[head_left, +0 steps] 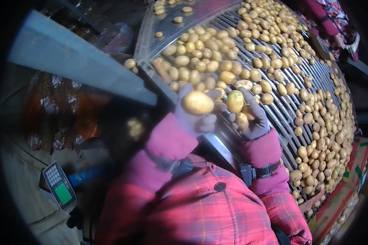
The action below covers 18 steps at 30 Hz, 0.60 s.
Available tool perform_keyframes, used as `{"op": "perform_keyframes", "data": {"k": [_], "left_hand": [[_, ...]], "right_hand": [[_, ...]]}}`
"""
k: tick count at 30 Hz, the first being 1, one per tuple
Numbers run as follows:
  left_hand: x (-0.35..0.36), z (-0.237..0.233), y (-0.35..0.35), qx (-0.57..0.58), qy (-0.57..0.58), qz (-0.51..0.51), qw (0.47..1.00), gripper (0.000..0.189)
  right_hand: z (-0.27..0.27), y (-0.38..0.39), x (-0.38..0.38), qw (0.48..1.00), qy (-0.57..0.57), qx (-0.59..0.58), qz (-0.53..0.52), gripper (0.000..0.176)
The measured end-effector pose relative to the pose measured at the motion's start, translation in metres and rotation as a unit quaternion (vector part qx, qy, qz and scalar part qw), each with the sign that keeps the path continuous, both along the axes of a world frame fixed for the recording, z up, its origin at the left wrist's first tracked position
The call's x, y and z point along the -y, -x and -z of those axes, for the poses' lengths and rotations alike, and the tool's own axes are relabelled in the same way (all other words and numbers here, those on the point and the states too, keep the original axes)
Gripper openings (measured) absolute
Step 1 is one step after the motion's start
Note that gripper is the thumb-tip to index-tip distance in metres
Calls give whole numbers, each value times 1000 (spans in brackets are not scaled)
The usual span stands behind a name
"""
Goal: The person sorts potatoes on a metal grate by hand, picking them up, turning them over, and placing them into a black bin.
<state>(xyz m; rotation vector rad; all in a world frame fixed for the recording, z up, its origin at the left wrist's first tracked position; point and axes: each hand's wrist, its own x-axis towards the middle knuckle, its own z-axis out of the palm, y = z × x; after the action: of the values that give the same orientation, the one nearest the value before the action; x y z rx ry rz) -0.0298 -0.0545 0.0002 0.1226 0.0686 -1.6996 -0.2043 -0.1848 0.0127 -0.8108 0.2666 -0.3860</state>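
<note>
My left hand (197, 119), in a pale glove, is closed around a large yellow potato (197, 102). Close by on the right, my gloved right hand (256, 116) grips several potatoes at once. One of these is a greenish potato (235, 101) at the top, with a smaller brownish potato (241, 121) below it. Both hands are held up in front of my body at the near edge of a roller conveyor (279, 113). Many loose potatoes (200, 53) lie on the rollers just beyond my fingers.
A metal beam (81, 57) slants in from the left. Below it stand a scale display (59, 185) and orange mesh sacks (61, 110). Cardboard boxes (335, 204) line the right side. Another person's sleeve (324, 18) shows across the conveyor at the top right.
</note>
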Motion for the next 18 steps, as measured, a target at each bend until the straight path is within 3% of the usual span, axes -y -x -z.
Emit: {"op": "perform_keyframes", "data": {"k": [2,3,5,6,7,9,10,11,13,14,18], "left_hand": [[-6,-15,-3,24,-70,-12,997,76],[-11,-18,-6,23,-72,-23,997,76],[-23,-29,-10,31,-120,-60,990,75],[-27,-36,-10,65,-235,-83,966,73],[-45,-16,-15,38,-161,-105,981,60],[-82,21,-31,93,-14,-142,985,44],[-105,20,-32,129,-171,-220,952,33],[-124,19,-33,204,-239,-277,908,33],[-149,16,-43,175,-367,-344,846,31],[-164,21,-49,170,-374,-358,839,31],[-217,78,-72,462,-399,-408,679,30]], "right_hand": [[0,-4,-8,994,104,16,23,66],[-3,-3,-9,1000,4,23,6,67],[-8,-13,-16,987,108,-105,53,69],[-16,-15,-22,995,64,-74,36,70],[-8,-15,-20,1000,12,3,-19,68],[-9,-23,-30,991,-132,-14,-30,67],[-3,-28,-32,994,-89,-19,-53,64],[-2,-30,-36,988,-141,-36,-58,61],[4,-37,-44,989,-115,-35,-85,60],[0,-43,-52,989,-108,-76,-65,62],[2,-62,-71,985,-53,-72,-146,72]]}}
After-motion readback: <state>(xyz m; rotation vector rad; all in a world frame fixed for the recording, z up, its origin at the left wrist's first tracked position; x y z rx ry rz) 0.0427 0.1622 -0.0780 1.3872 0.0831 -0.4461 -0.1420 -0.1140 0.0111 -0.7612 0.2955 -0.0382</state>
